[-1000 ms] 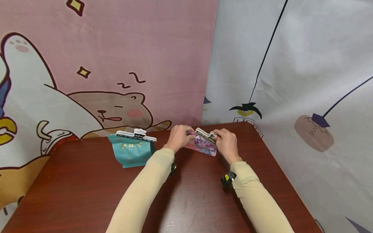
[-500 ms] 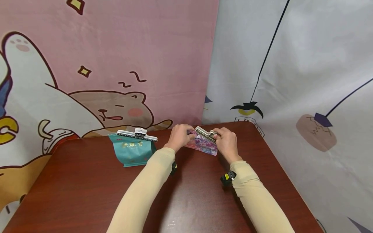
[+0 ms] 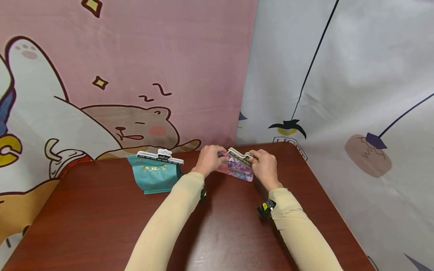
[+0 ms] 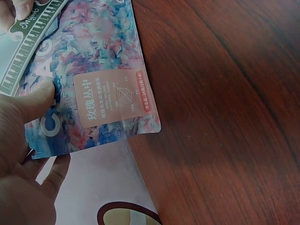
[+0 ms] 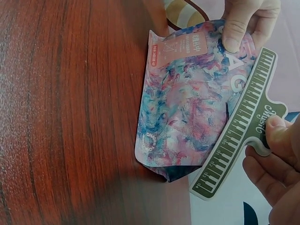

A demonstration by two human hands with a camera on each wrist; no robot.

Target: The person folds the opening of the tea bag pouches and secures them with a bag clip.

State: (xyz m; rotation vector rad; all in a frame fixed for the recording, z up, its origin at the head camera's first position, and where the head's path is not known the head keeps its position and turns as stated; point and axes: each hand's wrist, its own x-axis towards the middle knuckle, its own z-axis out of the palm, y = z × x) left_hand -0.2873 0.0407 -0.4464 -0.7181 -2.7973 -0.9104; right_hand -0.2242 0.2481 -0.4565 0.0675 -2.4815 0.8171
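Note:
A pink, purple and blue tea pouch stands near the far edge of the table. My left hand pinches its top corner, thumb on the printed front and fingers behind, as the left wrist view shows. In my right hand is a long clip with a piano-key print and the word "Music"; thumb and fingers squeeze its handle. The clip lies slanted along the pouch's top edge, overlapping it on the right side. How far its jaws reach over the pouch cannot be told.
To the left a teal pouch stands upright, with a white and black piano-print clip across its top. The brown wooden table meets a cartoon-printed cloth behind it and a pale cloth at right.
Both hands, the pouch and the clip keep the same places. The whole head view has shifted very slightly.

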